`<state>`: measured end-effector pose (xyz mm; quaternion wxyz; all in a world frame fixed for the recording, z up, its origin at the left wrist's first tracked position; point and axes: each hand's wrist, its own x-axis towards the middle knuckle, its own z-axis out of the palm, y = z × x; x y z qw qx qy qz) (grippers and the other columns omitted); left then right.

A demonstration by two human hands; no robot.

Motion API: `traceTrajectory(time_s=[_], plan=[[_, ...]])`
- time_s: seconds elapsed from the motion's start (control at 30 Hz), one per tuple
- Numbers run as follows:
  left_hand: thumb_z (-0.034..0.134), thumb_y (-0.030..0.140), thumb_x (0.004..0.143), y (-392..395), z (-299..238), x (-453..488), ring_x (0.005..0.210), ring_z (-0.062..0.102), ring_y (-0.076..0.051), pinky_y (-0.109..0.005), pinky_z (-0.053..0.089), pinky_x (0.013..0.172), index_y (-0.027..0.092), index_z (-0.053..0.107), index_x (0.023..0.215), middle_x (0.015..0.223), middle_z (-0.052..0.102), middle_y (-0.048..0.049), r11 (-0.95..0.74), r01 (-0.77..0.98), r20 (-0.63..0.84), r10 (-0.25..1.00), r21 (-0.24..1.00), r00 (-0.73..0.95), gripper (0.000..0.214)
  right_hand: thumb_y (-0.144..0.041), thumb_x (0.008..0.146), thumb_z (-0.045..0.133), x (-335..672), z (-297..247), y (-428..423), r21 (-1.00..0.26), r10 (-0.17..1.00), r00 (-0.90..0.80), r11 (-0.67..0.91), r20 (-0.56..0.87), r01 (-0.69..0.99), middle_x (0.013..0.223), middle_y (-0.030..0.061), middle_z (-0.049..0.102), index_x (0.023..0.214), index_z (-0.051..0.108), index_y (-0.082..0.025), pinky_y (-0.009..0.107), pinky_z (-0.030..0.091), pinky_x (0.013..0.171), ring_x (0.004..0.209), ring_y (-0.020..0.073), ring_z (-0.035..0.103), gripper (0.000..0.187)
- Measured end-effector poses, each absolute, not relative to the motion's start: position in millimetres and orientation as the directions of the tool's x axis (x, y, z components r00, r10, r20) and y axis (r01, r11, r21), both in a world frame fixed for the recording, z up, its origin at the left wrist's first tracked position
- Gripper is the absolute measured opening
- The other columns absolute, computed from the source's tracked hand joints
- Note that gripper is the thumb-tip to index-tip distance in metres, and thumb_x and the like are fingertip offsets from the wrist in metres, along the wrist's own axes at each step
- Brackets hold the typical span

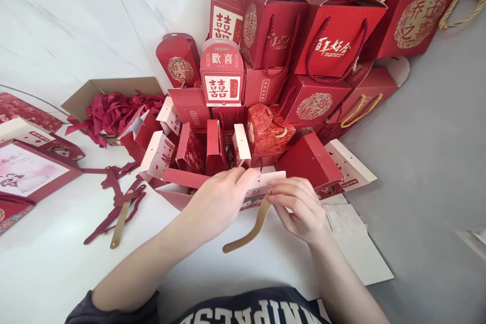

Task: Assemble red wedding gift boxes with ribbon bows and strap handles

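Note:
Between the fingertips of my right hand [299, 205] is the end of a tan strap [254, 230], held close to the top edge of an open gift box [273, 177]. The strap's free end curves down toward the table on the left. My left hand [226, 195] is closed at the same box's upper edge, its fingers partly hidden behind the panel. The hands cover much of this box. Dark red straps [117, 187], with another tan strap [121, 223] on top, lie on the table left of my left forearm.
Red gift boxes [336, 35] are stacked at the back against the wall. Several open boxes [190, 152] stand in front of them. A cardboard carton [83, 101] holds dark red ribbons [114, 114]. White card [357, 248] lies at right, framed boxes [38, 172] at left.

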<state>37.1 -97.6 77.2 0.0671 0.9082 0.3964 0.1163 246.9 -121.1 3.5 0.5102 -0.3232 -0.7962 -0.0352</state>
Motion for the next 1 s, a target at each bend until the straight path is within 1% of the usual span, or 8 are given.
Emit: traceTrajectory(time_s=[0.07, 0.1, 0.23, 0.3, 0.4, 0.5, 0.67, 1.0], plan=[[0.047, 0.010, 0.092, -96.1, 77.3, 36.6, 0.080, 0.063, -0.019, -0.032, 0.052, 0.068, 0.019, 0.050, 0.113, 0.094, 0.063, -0.0024, -0.671, 0.708, 0.152, 0.740, 0.221, 0.655, 0.024, -0.003, 0.083, 0.065, 247.7, 3.5, -121.8, -0.282, 0.508, -0.303, 0.781, 0.807, 0.558, 0.094, 0.0064, 0.075, 0.105, 0.065, -0.021, 0.035, 0.058, 0.075, 0.087, 0.0198, 0.072, 0.028], [0.046, 0.009, 0.092, -95.0, 77.5, 36.6, 0.081, 0.063, -0.020, -0.033, 0.053, 0.071, 0.019, 0.050, 0.114, 0.094, 0.063, -0.0028, -0.686, 0.697, 0.178, 0.727, 0.209, 0.663, 0.024, -0.004, 0.084, 0.064, 247.5, 3.4, -121.8, -0.291, 0.523, -0.311, 0.775, 0.793, 0.561, 0.094, 0.0071, 0.075, 0.104, 0.065, -0.020, 0.033, 0.059, 0.073, 0.085, 0.0191, 0.072, 0.026], [0.042, 0.003, 0.091, -91.1, 79.5, 39.9, 0.089, 0.063, -0.019, -0.048, 0.039, 0.108, 0.018, 0.054, 0.118, 0.091, 0.064, -0.0030, -0.745, 0.660, 0.287, 0.655, 0.093, 0.699, 0.033, -0.006, 0.089, 0.059, 245.3, 2.6, -120.4, -0.429, 0.627, -0.277, 0.732, 0.728, 0.529, 0.092, 0.0067, 0.074, 0.101, 0.064, -0.019, 0.029, 0.059, 0.074, 0.084, 0.0168, 0.072, 0.019], [0.042, 0.002, 0.090, -90.6, 81.1, 44.8, 0.087, 0.063, -0.020, -0.053, 0.031, 0.114, 0.016, 0.057, 0.119, 0.088, 0.064, -0.0034, -0.726, 0.686, 0.265, 0.670, 0.039, 0.694, 0.035, -0.007, 0.090, 0.058, 244.5, 2.5, -120.2, -0.507, 0.683, -0.261, 0.699, 0.682, 0.505, 0.093, 0.0062, 0.073, 0.100, 0.064, -0.019, 0.028, 0.059, 0.075, 0.086, 0.0164, 0.071, 0.018], [0.046, 0.003, 0.087, -90.2, 81.8, 54.7, 0.093, 0.063, -0.025, -0.051, 0.042, 0.104, 0.012, 0.059, 0.122, 0.092, 0.067, -0.0085, -0.688, 0.725, 0.159, 0.718, 0.021, 0.677, 0.038, -0.008, 0.089, 0.056, 244.7, 2.2, -120.9, -0.551, 0.719, -0.243, 0.667, 0.651, 0.501, 0.094, 0.0061, 0.072, 0.099, 0.063, -0.020, 0.027, 0.058, 0.071, 0.084, 0.0163, 0.070, 0.017], [0.049, 0.004, 0.085, -88.0, 80.7, 62.7, 0.093, 0.066, -0.027, -0.042, 0.053, 0.085, 0.009, 0.060, 0.120, 0.096, 0.069, -0.0119, -0.686, 0.720, 0.046, 0.727, 0.103, 0.685, 0.037, -0.009, 0.088, 0.056, 245.5, 0.6, -121.0, -0.579, 0.750, -0.214, 0.630, 0.626, 0.517, 0.092, 0.0057, 0.070, 0.100, 0.061, -0.021, 0.027, 0.053, 0.060, 0.074, 0.0150, 0.064, 0.018], [0.046, 0.007, 0.087, -83.8, 83.2, 63.0, 0.064, 0.067, -0.023, -0.032, 0.049, 0.058, 0.013, 0.063, 0.093, 0.075, 0.069, -0.0073, -0.695, 0.705, -0.083, 0.702, 0.141, 0.708, 0.020, -0.010, 0.089, 0.057, 243.6, -3.7, -120.2, -0.652, 0.795, -0.169, 0.581, 0.582, 0.487, 0.091, 0.0046, 0.067, 0.099, 0.060, -0.020, 0.026, 0.052, 0.061, 0.073, 0.0137, 0.060, 0.015], [0.044, 0.011, 0.090, -85.0, 86.6, 62.9, 0.059, 0.066, -0.026, -0.033, 0.046, 0.054, 0.016, 0.063, 0.085, 0.068, 0.067, -0.0068, -0.703, 0.696, -0.075, 0.693, 0.146, 0.717, 0.020, -0.015, 0.092, 0.058, 238.1, -4.8, -123.1, -0.677, 0.822, -0.115, 0.531, 0.558, 0.510, 0.086, 0.0035, 0.070, 0.095, 0.063, -0.020, 0.028, 0.055, 0.066, 0.075, 0.0152, 0.065, 0.009]])
